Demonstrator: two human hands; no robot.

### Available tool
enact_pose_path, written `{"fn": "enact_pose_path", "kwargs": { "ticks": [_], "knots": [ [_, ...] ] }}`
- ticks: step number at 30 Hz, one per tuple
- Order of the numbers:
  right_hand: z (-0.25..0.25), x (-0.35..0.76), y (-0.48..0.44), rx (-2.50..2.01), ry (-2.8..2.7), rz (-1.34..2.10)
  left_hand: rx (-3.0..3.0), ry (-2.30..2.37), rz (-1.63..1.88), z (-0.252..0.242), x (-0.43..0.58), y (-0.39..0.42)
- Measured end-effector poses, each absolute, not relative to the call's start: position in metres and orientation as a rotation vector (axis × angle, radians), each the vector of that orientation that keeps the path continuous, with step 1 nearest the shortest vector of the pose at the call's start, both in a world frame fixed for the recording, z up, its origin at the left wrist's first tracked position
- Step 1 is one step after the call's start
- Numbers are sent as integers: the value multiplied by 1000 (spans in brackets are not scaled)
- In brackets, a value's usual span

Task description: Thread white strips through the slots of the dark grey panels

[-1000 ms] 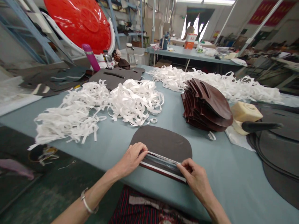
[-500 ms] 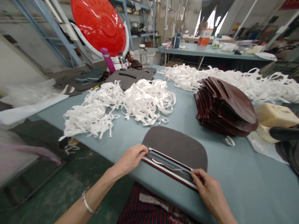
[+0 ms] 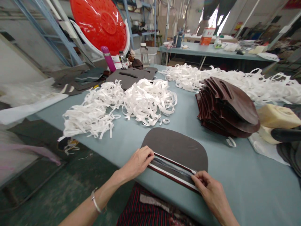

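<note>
Left hand and right hand, at nine and four o'clock on the grey panel, pinch its white-edged slot with closed fingertips. The panel lies at five o'clock in view; even tension should best keep the slot straight.

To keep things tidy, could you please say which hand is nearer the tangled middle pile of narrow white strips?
Left. The left hand sits in front of the white pile, apart from it; the right hand is farther off, out to the pile's right.
</note>
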State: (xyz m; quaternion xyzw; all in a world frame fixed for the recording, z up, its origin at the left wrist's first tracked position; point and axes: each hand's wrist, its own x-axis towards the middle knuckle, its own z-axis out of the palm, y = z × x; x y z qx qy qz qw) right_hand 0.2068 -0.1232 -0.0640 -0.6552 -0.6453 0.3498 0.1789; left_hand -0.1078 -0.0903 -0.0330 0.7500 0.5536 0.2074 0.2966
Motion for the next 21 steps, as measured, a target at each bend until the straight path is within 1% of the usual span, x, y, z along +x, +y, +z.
{"fn": "enact_pose_path", "kwargs": {
  "ticks": [4, 7, 13, 21],
  "knots": [
    [-60, 207, -126, -1820, -1889, 989, 1820, 1540, 501, -24, -116, -91],
    [-55, 204, -129, -1778, -1936, 1002, 1806, 1623, 451, -25, -118, -91],
    [-57, 202, -131, -1905, -1867, 888, 1794, 1769, 402, -33, -116, -92],
    [-58, 203, -133, -1906, -1841, 980, 1724, 1806, 366, -36, -118, -90]
  ]
}}
